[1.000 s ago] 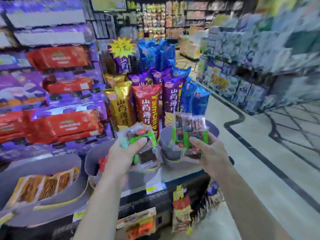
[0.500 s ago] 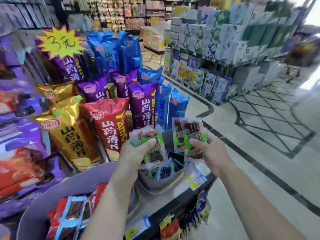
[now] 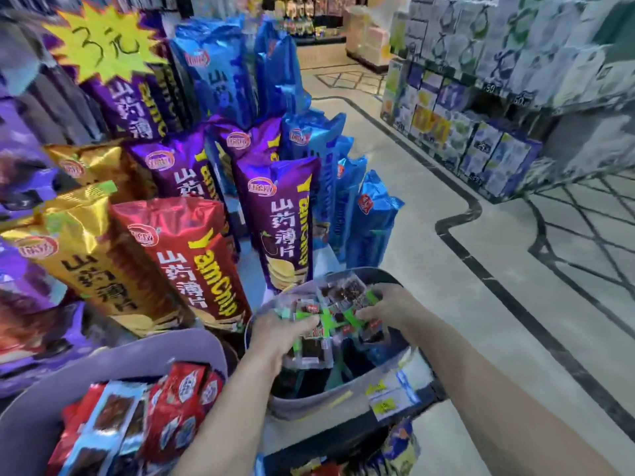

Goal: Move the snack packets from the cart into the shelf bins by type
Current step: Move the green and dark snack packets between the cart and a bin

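**Both hands over the end bin, a bunch in each**

Left hand over the grey bin at the shelf's end, fingers curled round a bunch of green-banded packets, thumb across the top. Right hand just beside it above the same bin, fingers curled, pinching a second bunch. Bunches meet or overlap, cannot tell which. Dark packets lie inside the bin. Neighbouring bin on the left holds red packets. Yam chip bags stand upright behind, under a yellow price star
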The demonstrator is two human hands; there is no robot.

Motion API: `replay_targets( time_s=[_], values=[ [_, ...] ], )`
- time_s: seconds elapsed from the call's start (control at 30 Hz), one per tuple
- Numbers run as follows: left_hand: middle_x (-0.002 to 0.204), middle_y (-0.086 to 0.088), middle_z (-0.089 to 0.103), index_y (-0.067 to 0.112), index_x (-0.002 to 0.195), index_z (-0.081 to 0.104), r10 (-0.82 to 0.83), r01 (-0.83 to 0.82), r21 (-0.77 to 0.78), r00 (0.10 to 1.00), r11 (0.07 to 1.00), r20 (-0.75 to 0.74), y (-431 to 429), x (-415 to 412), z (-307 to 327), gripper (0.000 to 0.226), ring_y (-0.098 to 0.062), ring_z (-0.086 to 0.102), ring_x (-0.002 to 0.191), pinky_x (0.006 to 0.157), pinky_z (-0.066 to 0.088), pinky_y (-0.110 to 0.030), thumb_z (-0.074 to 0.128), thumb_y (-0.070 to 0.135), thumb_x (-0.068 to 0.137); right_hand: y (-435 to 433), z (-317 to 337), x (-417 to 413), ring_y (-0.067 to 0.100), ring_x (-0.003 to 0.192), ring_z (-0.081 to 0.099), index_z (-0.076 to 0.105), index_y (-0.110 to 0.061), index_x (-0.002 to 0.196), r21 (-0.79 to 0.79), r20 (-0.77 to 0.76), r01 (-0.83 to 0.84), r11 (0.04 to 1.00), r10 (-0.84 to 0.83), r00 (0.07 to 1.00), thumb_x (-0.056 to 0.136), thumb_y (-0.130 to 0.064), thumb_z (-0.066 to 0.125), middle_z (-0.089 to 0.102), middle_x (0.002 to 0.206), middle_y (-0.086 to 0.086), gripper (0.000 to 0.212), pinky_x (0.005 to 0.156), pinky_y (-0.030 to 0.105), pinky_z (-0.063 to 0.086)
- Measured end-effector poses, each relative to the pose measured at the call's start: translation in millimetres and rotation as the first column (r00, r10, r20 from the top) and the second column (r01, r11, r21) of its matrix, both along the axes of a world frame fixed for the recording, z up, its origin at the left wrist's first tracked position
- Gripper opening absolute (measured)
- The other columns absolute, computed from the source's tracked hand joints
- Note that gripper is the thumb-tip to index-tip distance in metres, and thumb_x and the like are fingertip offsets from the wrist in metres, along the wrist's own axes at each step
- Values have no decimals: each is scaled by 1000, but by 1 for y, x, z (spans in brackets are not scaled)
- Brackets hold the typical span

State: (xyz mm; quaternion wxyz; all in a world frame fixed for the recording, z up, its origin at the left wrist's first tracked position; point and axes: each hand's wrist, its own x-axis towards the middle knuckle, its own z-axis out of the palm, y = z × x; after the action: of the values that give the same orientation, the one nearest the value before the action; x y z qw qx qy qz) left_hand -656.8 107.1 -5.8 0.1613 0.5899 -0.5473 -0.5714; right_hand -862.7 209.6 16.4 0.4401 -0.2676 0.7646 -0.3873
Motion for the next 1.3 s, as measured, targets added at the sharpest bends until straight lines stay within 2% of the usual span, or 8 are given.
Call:
replay_targets(
  time_s=[0.2, 0.33, 0.47, 0.6, 0.67, 0.87, 1.0, 1.3],
  values=[
    [116, -16, 70, -5, 136, 59, 4, -15, 55, 982, 998, 188, 0, -12, -21, 93, -36, 69, 105, 86, 62, -58, 103, 32, 63, -20, -18, -16, 24, 51, 64, 69, -2, 108, 201, -110, -197, 960, 222, 969, 80, 1, 81, 67, 73, 10, 30, 39, 21, 43],
    [137, -16, 68, -1, 144, 54, -109, 100, 44, 945, 994, 309, -5, -15, -28, 107, -32, 66, 122, 100, 54, -37, 103, 45, 61, -32, -23, -17, 13, 61, 62, 71, -2, 106, 338, -159, -304, 891, 372, 914, 81, -20, 88, 70, 87, 10, 36, 55, 26, 46],
    [150, -13, 60, 2, 155, 41, -241, 234, 69, 871, 970, 428, -4, -17, -25, 117, -29, 61, 132, 101, 50, -32, 95, 58, 67, -37, -22, -16, 30, 110, 68, 60, -1, 135, 444, -222, -360, 821, 490, 843, 84, -35, 85, 70, 125, 15, 66, 95, 39, 57],
    [166, -16, 39, 1, 166, 9, -314, 314, 89, 800, 945, 511, 0, -17, -20, 136, -33, 44, 149, 118, 42, -41, 88, 63, 74, -36, -23, -15, 19, 90, 63, 68, -12, 107, 475, -236, -405, 781, 556, 797, 84, -37, 84, 69, 102, 3, 38, 78, 28, 52],
    [169, -18, 33, -1, 166, 7, -333, 346, 82, 768, 934, 547, 2, -16, -15, 135, -35, 40, 152, 119, 41, -44, 85, 65, 77, -32, -20, -14, 16, 85, 56, 60, -19, 102, 460, -247, -411, 787, 558, 792, 87, -37, 82, 59, 87, -8, 32, 69, 25, 42],
    [169, -16, 28, 7, 164, 14, -292, 422, -22, 663, 906, 689, 17, -18, -1, 113, -37, 32, 153, 119, 41, -48, 77, 60, 87, -22, -16, -8, 27, 113, 58, 41, -2, 144, 493, -325, -417, 763, 606, 726, 90, -48, 76, 59, 131, 12, 80, 92, 34, 47],
    [161, -14, 41, 12, 160, 29, -262, 500, -108, 612, 859, 746, 24, -15, 18, 94, -38, 40, 147, 116, 43, -48, 73, 58, 91, -11, -2, 2, 38, 129, 51, 39, -6, 145, 533, -466, -389, 751, 645, 606, 94, -59, 63, 39, 152, 21, 78, 101, 41, 47],
    [151, -4, 52, 21, 152, 44, 5, 551, -395, 578, 736, 816, 66, 26, 79, 61, -28, 48, 138, 109, 44, -44, 57, 53, 101, 22, 29, 44, 34, 124, 51, 48, -16, 135, 445, -806, -353, 823, 540, 242, 99, -54, 49, 52, 136, 10, 52, 96, 44, 45]
  ],
)
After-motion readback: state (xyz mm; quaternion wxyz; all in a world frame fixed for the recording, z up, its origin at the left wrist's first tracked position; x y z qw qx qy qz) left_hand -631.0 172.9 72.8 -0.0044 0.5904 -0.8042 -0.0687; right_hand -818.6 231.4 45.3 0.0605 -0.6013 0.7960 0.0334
